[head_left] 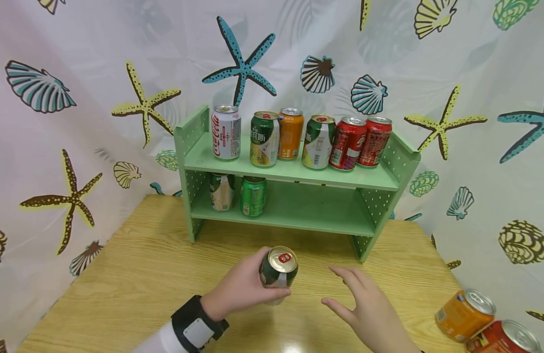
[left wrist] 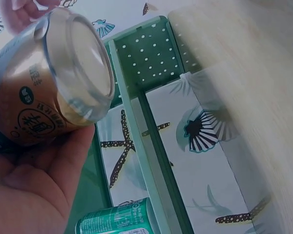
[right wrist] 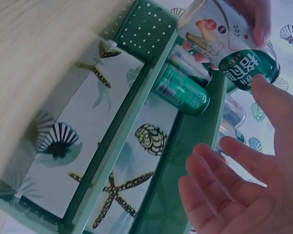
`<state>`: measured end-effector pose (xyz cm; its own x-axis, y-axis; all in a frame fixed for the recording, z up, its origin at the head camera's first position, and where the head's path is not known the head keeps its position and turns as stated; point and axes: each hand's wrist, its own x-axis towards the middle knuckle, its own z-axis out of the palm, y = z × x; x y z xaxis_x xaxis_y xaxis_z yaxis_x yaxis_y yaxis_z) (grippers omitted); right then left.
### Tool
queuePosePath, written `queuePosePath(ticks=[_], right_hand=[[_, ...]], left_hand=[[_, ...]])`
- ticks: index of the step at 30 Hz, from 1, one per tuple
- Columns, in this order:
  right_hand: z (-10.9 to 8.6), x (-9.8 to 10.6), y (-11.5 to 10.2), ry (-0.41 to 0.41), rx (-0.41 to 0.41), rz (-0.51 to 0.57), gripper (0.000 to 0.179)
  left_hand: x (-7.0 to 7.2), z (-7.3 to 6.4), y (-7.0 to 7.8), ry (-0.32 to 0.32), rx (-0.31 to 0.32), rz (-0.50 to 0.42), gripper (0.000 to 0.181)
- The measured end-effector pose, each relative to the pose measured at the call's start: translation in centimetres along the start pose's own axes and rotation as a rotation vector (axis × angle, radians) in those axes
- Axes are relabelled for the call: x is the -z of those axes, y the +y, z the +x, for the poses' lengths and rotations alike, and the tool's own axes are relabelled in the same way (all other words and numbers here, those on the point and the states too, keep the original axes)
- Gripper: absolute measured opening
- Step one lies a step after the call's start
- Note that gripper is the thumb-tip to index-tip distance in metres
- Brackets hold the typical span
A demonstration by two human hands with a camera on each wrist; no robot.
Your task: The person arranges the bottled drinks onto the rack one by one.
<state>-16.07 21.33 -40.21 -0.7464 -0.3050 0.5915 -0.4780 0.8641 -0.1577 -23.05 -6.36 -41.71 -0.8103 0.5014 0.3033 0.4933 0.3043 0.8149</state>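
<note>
In the head view my left hand (head_left: 241,291) grips a dark green and cream drink can (head_left: 272,274), gold top up, over the table in front of the shelf. The left wrist view shows the pale metal bottom of that can (left wrist: 83,63) and its tan side. My right hand (head_left: 369,311) is apart from the can, to its right, with fingers spread and nothing held. Behind them stands a green two-level shelf (head_left: 298,228). On its lower level, at the left, are another green and cream can (head_left: 221,191) and a bright green can (head_left: 253,196).
The upper level holds a white Coca-Cola can (head_left: 226,132), an orange can (head_left: 291,133), red cans (head_left: 348,143) and green and cream cans (head_left: 264,138). At the wooden table's (head_left: 135,274) right side are an orange can (head_left: 463,316) and a red can (head_left: 501,338). Patterned cloth (head_left: 281,39) hangs behind.
</note>
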Motion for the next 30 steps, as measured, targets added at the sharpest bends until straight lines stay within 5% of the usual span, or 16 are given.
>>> queuePosePath(ticks=[18,30], right_hand=[[-2.0,0.9,4.3,0.078,-0.04,-0.076,0.056],[-2.4,1.6,5.3,0.094,-0.082,-0.078,0.053]], left_hand=[[0.6,2.7,0.1,0.117,0.079,-0.039,0.065],[1.6,5.3,0.8,0.19,0.074,0.02,0.067]])
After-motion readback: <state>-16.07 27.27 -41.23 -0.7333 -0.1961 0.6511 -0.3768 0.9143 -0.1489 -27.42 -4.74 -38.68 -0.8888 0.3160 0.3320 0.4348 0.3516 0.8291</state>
